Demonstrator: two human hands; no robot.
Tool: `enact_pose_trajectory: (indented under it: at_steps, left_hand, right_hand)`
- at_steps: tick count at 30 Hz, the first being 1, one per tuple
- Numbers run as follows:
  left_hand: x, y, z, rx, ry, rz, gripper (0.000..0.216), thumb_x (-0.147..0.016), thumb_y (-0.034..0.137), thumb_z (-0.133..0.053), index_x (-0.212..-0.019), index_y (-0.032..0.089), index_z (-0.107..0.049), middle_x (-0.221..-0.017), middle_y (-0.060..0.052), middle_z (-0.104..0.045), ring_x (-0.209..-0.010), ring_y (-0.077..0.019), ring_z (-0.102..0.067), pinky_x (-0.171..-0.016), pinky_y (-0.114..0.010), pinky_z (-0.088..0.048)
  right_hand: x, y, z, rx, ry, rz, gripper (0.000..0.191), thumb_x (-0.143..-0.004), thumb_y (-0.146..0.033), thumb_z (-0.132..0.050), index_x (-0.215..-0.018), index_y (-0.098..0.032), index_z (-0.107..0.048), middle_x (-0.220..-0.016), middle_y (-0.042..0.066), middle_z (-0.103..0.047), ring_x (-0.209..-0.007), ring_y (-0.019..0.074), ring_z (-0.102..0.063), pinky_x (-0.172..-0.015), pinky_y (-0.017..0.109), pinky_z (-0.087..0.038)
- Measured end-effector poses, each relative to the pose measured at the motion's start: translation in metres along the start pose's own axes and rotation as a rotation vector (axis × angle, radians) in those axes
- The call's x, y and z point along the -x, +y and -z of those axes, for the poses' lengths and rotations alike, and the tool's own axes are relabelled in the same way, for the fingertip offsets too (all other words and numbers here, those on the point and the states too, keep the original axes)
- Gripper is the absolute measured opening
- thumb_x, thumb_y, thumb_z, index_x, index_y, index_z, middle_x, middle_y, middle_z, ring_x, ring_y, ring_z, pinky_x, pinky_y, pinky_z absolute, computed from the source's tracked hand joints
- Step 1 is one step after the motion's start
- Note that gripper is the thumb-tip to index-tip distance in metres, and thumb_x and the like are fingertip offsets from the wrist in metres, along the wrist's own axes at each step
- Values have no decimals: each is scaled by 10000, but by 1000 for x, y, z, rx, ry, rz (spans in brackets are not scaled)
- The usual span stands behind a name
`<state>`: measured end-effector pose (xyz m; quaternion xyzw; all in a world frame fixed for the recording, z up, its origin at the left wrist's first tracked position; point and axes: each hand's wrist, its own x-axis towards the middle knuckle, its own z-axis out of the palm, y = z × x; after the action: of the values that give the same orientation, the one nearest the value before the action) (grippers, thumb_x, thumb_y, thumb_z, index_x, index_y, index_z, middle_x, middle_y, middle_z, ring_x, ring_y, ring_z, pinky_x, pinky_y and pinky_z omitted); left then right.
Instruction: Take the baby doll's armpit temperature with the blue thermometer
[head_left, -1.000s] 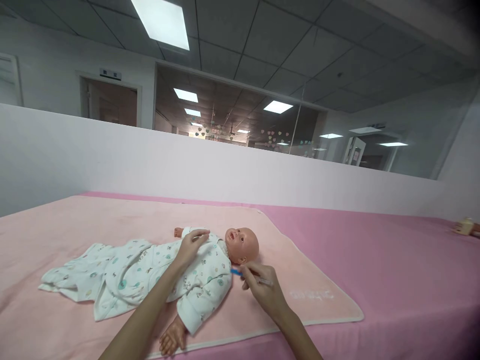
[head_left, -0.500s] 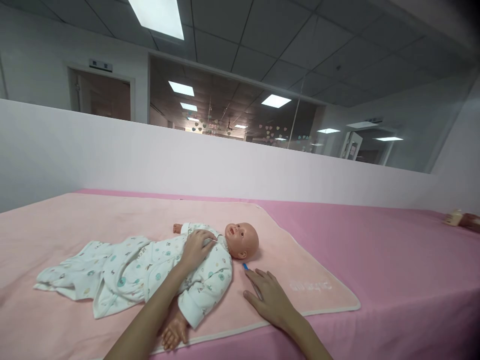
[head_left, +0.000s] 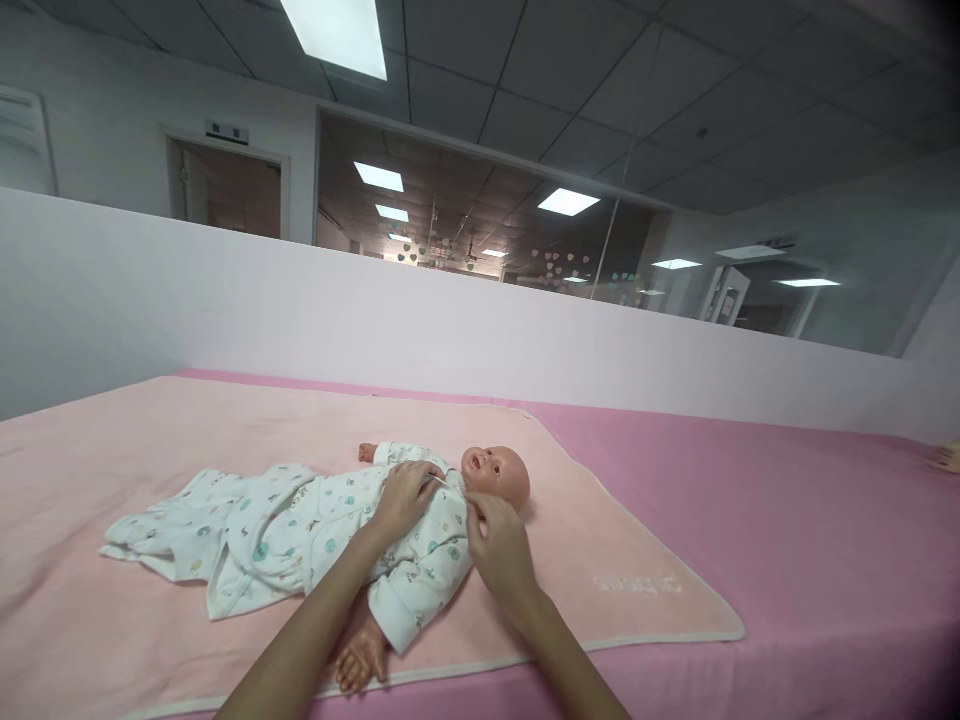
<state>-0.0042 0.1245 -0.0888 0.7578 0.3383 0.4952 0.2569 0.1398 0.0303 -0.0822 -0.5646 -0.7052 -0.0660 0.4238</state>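
We've got the baby doll flat on its back on the peach blanket, over the pink-draped counter. Long axis left to right: bald head at the right, face up, garment hem trailing left! Smooth, rounded head, and a soft white printed garment in loose folds. Our left hand is over the chest, its grip pinching a thin white stick that slants toward the collar. Our right hand is there, fingertips together; whether they grasp anything, we can't tell.
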Motion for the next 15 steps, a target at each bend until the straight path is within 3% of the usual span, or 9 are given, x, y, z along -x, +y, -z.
enact_pose_trajectory:
  at_steps: [3,7,10,15]
  left_hand:
    - [-1,-4,-1,-9,31,3,66,-714,212,-548,-727,240,-605,-731,-38,-593,-784,-225,-491,-848,-317,-282]
    - [-1,-7,0,76,81,50,101,-664,153,-572,-717,234,-600,-670,-36,-564,-753,-227,-496,-814,-307,-293]
    - [-1,-4,2,47,57,74,118,-666,150,-550,-738,225,-604,-694,-39,-591,-750,-223,-509,-777,-301,-314]
    - [-3,4,5,-23,-16,85,162,-746,237,-468,-760,182,-620,-720,-44,-642,-689,-189,-556,-650,-263,-368]
  right_hand:
    - [-33,-13,-32,-109,49,95,311,-766,-90,-331,-920,-180,-587,-888,53,-621,-837,166,-537,-754,280,-405]
    - [-58,-14,-64,-159,139,67,262,-714,-71,-340,-784,-175,-570,-784,47,-593,-768,171,-503,-723,290,-389]
    - [-59,-10,-72,-225,201,38,263,-689,-56,-333,-773,-170,-554,-784,49,-577,-774,173,-488,-723,292,-382]
    - [-51,-7,-71,-271,182,36,285,-625,-25,-340,-774,-169,-536,-797,49,-558,-784,176,-482,-725,294,-382]
